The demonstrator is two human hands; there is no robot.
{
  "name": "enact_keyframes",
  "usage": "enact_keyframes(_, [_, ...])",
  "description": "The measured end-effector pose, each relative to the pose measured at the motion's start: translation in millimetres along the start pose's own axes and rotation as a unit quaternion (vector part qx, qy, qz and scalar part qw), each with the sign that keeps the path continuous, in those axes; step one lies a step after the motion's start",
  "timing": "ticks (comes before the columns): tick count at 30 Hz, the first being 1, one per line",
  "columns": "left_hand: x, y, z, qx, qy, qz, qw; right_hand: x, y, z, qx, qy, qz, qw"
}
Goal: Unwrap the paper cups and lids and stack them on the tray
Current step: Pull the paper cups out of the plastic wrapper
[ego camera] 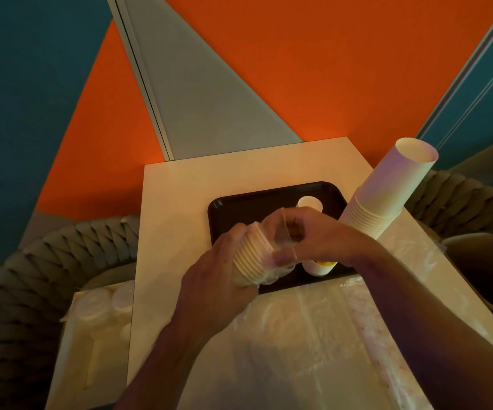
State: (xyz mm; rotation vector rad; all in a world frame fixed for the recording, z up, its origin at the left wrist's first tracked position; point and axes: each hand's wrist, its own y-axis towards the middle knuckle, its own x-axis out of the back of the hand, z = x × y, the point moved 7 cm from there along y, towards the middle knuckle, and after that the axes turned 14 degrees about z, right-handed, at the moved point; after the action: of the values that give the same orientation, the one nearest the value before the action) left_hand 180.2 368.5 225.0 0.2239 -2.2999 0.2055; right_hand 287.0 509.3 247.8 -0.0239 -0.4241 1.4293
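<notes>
My left hand (pixel 212 270) grips a short stack of white paper cups (pixel 252 255) still inside thin clear plastic wrap, held above the near left part of the black tray (pixel 224 208). My right hand (pixel 319 235) pinches the wrap (pixel 283 235) at the stack's open end. A single white cup (pixel 310 204) stands on the tray behind my hands. Another cup with a yellow mark (pixel 319 266) shows under my right wrist. A tall stack of white cups (pixel 387 187) leans at the tray's right edge.
Loose clear plastic wrap (pixel 313 335) covers the near part of the white table (pixel 174 232). Wrapped white lids (pixel 100 306) lie in a box low on the left. Woven grey chairs flank the table, and a grey bin (pixel 482 267) stands at the right.
</notes>
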Motion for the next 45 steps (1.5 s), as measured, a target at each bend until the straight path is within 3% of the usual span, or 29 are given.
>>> enact_keyframes(5, [9.1,-5.4,10.6,0.032,-0.012,-0.021,0.999,12.7,-10.7,-5.0,0.034,0.081,-0.034,0.996])
enact_keyframes(10, [16.3,-9.8,23.5,0.068,-0.017,-0.044,0.997,15.8,-20.6,-6.7,0.045,0.075,-0.049,0.995])
enact_keyframes(17, [16.3,-11.5,19.0,0.056,-0.001,-0.043,0.997,7.6,-18.1,-8.3,-0.040,-0.005,-0.057,0.998])
enact_keyframes(23, [17.5,-12.2,18.4,0.072,-0.040,-0.056,0.995,-4.5,-14.1,-6.5,-0.097,-0.140,-0.048,0.984])
enact_keyframes(31, [25.6,-16.2,20.4,0.059,-0.073,-0.089,0.992,1.3,-17.5,-25.4,-0.034,0.012,-0.129,0.991])
enact_keyframes(36, [22.0,-17.8,22.0,0.062,-0.072,-0.075,0.993,21.5,-23.3,-35.1,0.022,0.183,-0.204,0.962])
enact_keyframes(40, [19.4,-19.2,23.5,0.059,-0.073,-0.072,0.993,39.9,-33.3,-30.8,0.018,0.125,-0.286,0.950])
enact_keyframes(45, [19.3,-18.1,25.3,0.066,-0.077,-0.069,0.992,42.8,-35.4,-27.6,-0.005,0.094,-0.295,0.951])
